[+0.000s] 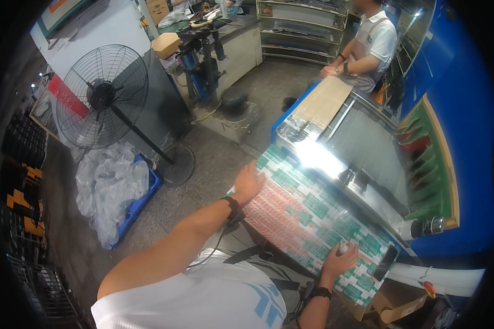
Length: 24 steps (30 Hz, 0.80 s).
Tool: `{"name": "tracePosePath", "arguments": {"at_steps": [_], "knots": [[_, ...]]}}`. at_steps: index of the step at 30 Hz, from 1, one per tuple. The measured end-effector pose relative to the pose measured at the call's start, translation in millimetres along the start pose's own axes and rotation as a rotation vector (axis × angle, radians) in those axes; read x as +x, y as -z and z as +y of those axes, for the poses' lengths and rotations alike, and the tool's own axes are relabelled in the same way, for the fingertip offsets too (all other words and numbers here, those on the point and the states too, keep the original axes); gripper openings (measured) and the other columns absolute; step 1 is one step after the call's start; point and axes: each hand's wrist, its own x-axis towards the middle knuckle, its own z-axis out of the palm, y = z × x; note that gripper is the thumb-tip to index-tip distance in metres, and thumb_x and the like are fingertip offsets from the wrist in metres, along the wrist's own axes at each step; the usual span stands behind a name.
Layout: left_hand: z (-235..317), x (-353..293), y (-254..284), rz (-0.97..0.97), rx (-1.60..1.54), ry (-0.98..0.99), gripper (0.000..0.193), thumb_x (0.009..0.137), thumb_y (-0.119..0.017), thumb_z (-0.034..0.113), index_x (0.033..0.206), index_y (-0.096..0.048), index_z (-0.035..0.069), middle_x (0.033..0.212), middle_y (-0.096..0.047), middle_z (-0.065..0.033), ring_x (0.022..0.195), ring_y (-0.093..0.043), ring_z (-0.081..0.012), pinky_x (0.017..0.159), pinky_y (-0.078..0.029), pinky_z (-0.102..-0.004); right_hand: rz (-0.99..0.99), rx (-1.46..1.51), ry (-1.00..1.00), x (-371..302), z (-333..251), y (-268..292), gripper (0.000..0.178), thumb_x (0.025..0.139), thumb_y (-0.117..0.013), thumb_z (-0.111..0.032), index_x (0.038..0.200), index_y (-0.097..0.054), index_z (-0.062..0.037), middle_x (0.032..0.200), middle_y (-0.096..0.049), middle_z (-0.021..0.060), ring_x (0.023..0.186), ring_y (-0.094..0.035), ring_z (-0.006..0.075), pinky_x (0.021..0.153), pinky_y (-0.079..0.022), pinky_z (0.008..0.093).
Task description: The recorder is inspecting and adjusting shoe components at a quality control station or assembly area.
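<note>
The right hand (340,261), at the lower right of the frame, has its fingers bent around a small pale object (343,248), which lies at the fingertips just above the green, white and red patterned desk (296,205). Near this hand, toward the desk's right end, lies a flat black piece (387,262). The left hand (249,183), at the centre of the frame, touches the desk's left edge, well apart from the pale object; whether it grips that edge I cannot tell. Beyond the desk, at upper right, a machine (362,148) carries a brown board (325,101), with another person (370,49) standing behind it. A fan (101,96) stands at upper left, near clear plastic (112,186) piled in a blue crate (142,200).
</note>
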Motion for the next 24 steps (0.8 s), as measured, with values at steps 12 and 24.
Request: {"name": "tracePosePath", "arguments": {"at_steps": [12, 24], "knots": [[-6.2, -0.5, -5.9, 0.033, 0.007, -0.055, 0.076, 0.105, -0.065, 0.042, 0.163, -0.043, -0.002, 0.136, -0.063, -0.0277, 0.125, -0.064, -0.0461, 0.107, -0.053, -0.0542, 0.005, 0.011, 0.019, -0.1, 1.8, 1.3, 0.053, 0.095, -0.082, -0.023, 0.142, -0.064, -0.0061, 0.157, -0.056, 0.0207, 0.15, -0.048, 0.0429, 0.128, -0.029, 0.0601], [-3.8, -0.8, -3.1, 0.016, 0.005, -0.029, 0.076, 0.105, -0.065, 0.042, 0.164, -0.043, -0.001, 0.138, -0.063, -0.026, 0.128, -0.063, -0.0445, 0.109, -0.052, -0.0532, -0.012, -0.006, -0.004, 1.0, -1.5, 2.7, 0.053, 0.095, -0.082, -0.023, 0.141, -0.065, -0.0057, 0.156, -0.056, 0.0211, 0.148, -0.049, 0.0426, 0.128, -0.03, 0.0585]]}}
